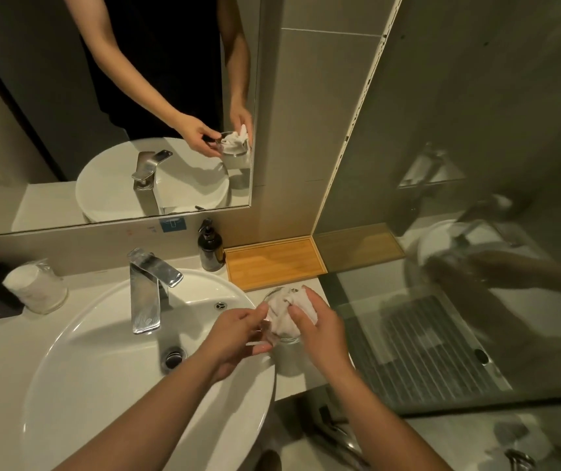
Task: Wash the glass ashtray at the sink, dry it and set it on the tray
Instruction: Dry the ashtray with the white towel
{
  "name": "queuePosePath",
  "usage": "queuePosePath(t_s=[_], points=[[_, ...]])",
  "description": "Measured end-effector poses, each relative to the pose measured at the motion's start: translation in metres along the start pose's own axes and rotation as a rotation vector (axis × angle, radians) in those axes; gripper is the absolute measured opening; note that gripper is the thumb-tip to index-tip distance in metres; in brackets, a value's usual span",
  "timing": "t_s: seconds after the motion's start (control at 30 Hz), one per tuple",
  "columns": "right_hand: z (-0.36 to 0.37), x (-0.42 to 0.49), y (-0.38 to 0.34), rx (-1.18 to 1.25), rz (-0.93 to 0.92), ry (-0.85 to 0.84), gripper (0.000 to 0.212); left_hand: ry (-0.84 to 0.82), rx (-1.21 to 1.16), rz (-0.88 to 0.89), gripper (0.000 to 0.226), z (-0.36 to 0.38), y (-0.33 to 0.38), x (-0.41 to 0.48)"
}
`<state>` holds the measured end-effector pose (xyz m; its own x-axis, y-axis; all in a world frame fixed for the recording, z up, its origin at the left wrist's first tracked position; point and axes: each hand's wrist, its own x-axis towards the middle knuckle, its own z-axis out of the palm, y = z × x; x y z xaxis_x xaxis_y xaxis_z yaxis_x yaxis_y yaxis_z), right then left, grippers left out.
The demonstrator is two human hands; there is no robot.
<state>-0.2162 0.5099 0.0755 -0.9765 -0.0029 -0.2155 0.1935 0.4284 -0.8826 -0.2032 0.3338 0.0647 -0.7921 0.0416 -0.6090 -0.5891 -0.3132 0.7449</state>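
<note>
Holding a clear round glass ashtray point(281, 336) above the right rim of the round white ceramic basin point(102, 351), the left hand point(238, 338) curls around its near side, thumb and fingers closed on the glass edge. Right hand point(320, 329) is closed on a crumpled white cloth point(284, 309), pressing it down into the ashtray; the cloth fills most of the bowl and spills over its far rim. Ashtray sits in the air between both hands, near the pale countertop point(303, 372), not touching it as far as can be told. Rectangular bamboo tray point(272, 263) lies on the counter just behind the hands, against the wall. Dark pump soap bottle point(210, 248) stands just left of the tray. Chrome lever tap point(148, 290) stands at the basin's back; whether water runs cannot be told. Wall mirror point(68, 96) above repeats the same grip.
</note>
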Motion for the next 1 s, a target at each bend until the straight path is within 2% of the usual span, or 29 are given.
queuePosePath(t_s=[0.1, 0.17, 0.4, 0.5, 0.6, 0.67, 0.73, 0.8, 0.9, 1.0], points=[[-0.015, 0.009, -0.001, -0.037, -0.059, -0.181, 0.049, -0.065, 0.107, 0.020, 0.024, -0.010, 0.014, 0.002], [-0.016, 0.010, -0.002, -0.057, -0.080, -0.207, 0.047, -0.064, 0.124, 0.034, 0.022, -0.010, 0.015, 0.002], [0.015, -0.006, 0.004, 0.036, 0.041, 0.140, 0.048, 0.188, 0.003, 0.117, 0.028, 0.020, -0.017, -0.005], [0.022, -0.016, 0.004, 0.097, 0.090, 0.199, 0.050, 0.244, -0.072, 0.119, 0.025, 0.027, -0.031, -0.006], [0.025, -0.020, 0.005, 0.110, 0.110, 0.191, 0.051, 0.265, -0.157, 0.134, 0.024, 0.033, -0.037, -0.008], [0.021, -0.018, 0.005, 0.100, 0.113, 0.190, 0.053, 0.238, -0.185, 0.116, 0.020, 0.034, -0.037, -0.009], [0.013, -0.013, 0.005, 0.069, 0.092, 0.155, 0.052, 0.191, -0.114, 0.066, 0.023, 0.027, -0.028, -0.007], [0.003, -0.007, 0.006, 0.026, 0.044, 0.062, 0.048, 0.107, 0.022, 0.029, 0.029, 0.015, -0.011, -0.005], [-0.010, 0.001, 0.008, -0.036, -0.023, -0.089, 0.049, -0.021, 0.116, 0.014, 0.026, 0.001, 0.006, -0.004], [-0.008, 0.001, 0.007, -0.065, -0.039, -0.054, 0.051, -0.006, 0.120, 0.045, 0.024, 0.001, 0.005, -0.002]])
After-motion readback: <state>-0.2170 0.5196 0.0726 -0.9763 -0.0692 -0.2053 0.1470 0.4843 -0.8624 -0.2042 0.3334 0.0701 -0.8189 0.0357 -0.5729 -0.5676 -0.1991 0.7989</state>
